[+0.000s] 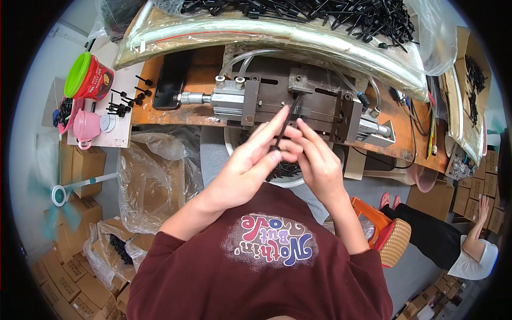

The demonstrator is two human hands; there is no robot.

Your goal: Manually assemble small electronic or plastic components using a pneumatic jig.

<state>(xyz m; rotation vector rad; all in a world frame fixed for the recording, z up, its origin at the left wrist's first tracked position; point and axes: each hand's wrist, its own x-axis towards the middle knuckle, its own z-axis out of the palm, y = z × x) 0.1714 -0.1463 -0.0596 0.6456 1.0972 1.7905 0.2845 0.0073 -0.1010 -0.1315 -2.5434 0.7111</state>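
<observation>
My left hand [250, 162] is closed on a thin black plastic part with a long stem [284, 126], its thumb and fingers pinching the thicker lower end. The stem slants up toward the metal block in the middle of a clamping fixture [322, 101]. Beside it, my right hand [320, 165] has its fingers apart, their tips close to the left fingers and the part. Whether the right fingertips touch the part is hard to make out. Below both hands a white basket [233, 140] holds more black parts, mostly hidden by the hands.
Air cylinders [228, 101] flank the fixture, with clear hoses. A phone [169, 88], loose black parts [120, 108], a red tub [100, 77] and a pink cup [87, 127] are at left. A heap of black parts [368, 21] lies behind. Another person [469, 253] is at right.
</observation>
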